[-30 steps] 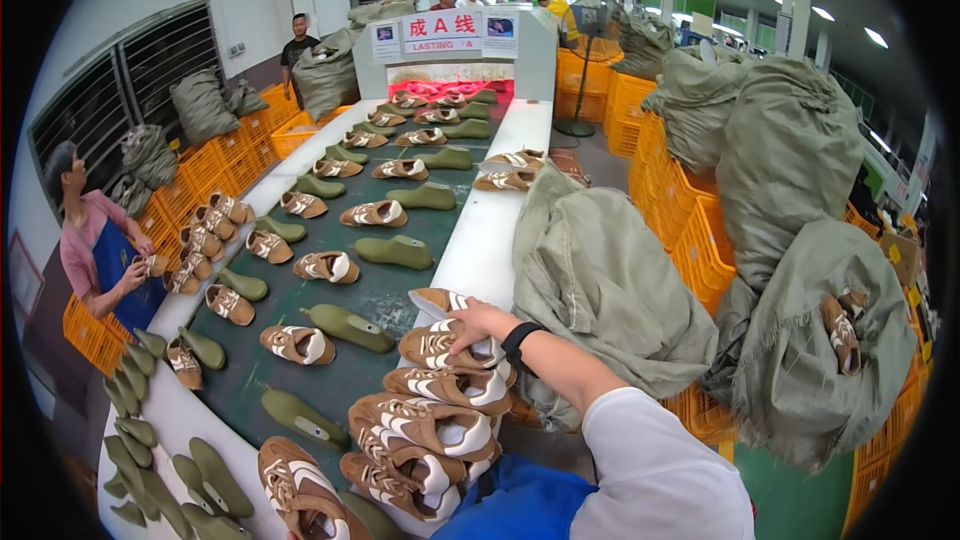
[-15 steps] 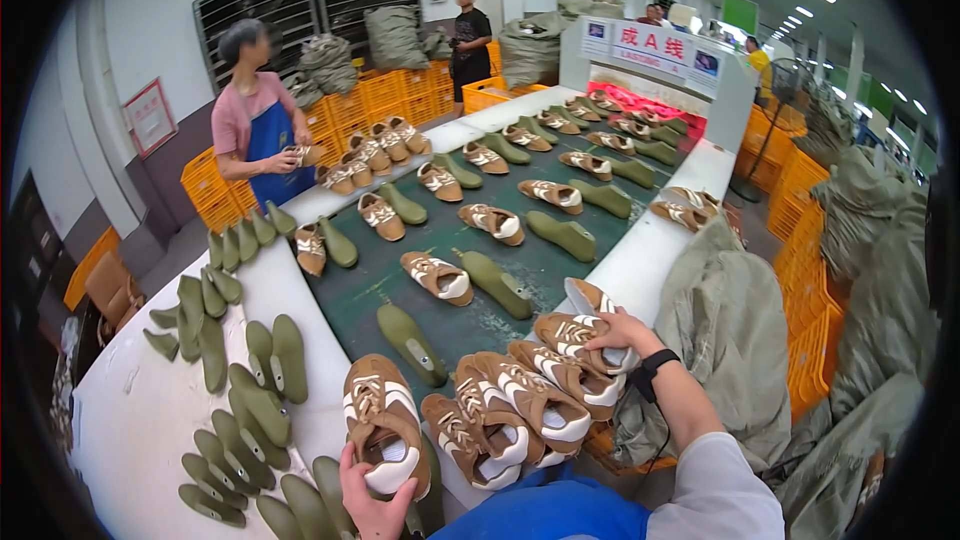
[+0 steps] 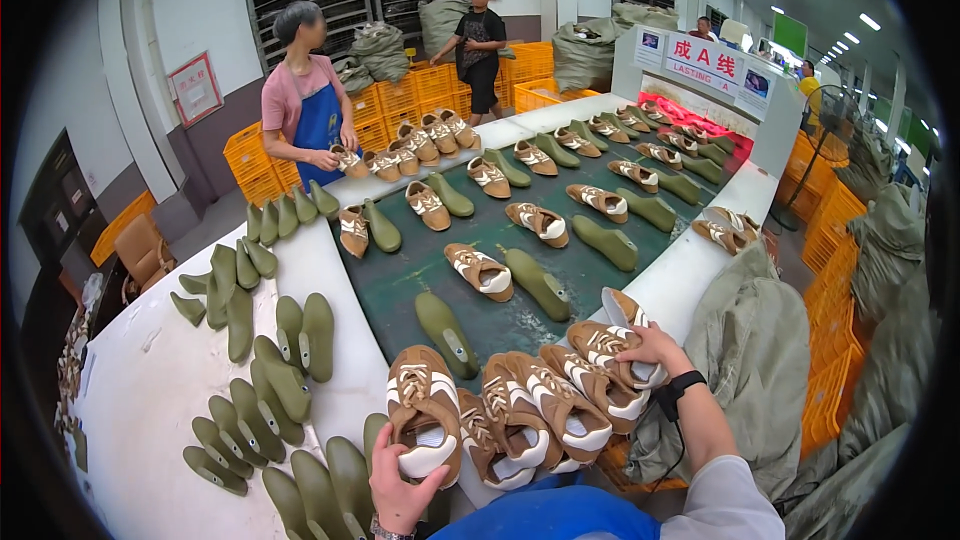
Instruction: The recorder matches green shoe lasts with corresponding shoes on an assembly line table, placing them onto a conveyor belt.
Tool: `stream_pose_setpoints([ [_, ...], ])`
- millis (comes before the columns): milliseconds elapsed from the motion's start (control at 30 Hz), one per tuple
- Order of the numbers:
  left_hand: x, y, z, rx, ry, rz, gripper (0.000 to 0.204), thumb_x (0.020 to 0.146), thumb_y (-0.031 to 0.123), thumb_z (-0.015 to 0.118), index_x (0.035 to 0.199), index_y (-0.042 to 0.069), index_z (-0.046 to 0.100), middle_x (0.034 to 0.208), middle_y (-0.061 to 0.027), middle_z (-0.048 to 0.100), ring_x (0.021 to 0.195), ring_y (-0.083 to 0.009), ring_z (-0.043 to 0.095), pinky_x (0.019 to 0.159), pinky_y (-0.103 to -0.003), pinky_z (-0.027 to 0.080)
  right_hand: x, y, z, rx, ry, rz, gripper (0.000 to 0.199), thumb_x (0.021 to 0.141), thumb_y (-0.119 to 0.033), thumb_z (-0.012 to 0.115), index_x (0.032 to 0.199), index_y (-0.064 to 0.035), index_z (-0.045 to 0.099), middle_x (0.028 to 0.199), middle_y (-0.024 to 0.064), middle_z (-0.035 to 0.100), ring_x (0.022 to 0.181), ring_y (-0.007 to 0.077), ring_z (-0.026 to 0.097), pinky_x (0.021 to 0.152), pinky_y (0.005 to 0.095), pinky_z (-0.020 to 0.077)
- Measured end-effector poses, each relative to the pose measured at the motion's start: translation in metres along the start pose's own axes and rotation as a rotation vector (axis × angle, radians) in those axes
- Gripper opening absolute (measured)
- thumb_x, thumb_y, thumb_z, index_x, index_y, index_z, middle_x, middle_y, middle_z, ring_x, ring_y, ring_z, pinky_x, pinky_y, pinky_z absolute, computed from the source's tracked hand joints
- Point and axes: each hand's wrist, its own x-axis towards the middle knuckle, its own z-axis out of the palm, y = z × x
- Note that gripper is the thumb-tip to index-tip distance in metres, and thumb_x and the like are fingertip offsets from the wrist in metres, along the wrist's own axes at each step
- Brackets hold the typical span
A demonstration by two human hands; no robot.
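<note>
Brown sneaker resting in left hand, lower centre of the frame

At the lower centre, the left hand is pinching the heel between thumb and fingers, and the toe is pointing up the frame. Toward the lower right, the right hand is lying over a second sneaker; I cannot tell whether its fingers are gripping or merely resting. Between the hands, a row of sneakers is standing packed close together. Green shoe lasts are lying on the white tabletop at lower left, while more pairs of lasts and sneakers are covering the dark green belt mid-frame. At upper left, a co-worker is holding another sneaker.
</note>
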Motion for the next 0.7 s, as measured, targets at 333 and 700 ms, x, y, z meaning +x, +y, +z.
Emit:
stream_pose_setpoints([
  [333,0.003,-0.001,0.001,0.072,0.042,0.114,0.051,0.055,0.022,0.082,0.089,0.002,0.051,0.121,-0.0264,0.048,0.102,-0.0362,0.056,0.08,-0.037,0.048,-0.007,-0.004,-0.002,0.018,0.028,0.008,0.097,0.048,-0.061,0.074,0.129,-0.0154,0.047,0.129,0.026,0.04,0.115,0.0369,0.046,0.097,0.0376,0.0383],
  [700,0.009,0.008,-0.005,0.041,-0.04,0.063,0.053,0.055,0.021,0.081,0.09,0.0,0.047,0.122,-0.0251,0.048,0.105,-0.0363,0.054,0.084,-0.037,0.045,-0.006,-0.001,0.002,0.034,0.062,-0.011,0.096,0.048,-0.061,0.075,0.128,-0.016,0.049,0.13,0.0252,0.039,0.116,0.036,0.046,0.096,0.0379,0.0391],
])
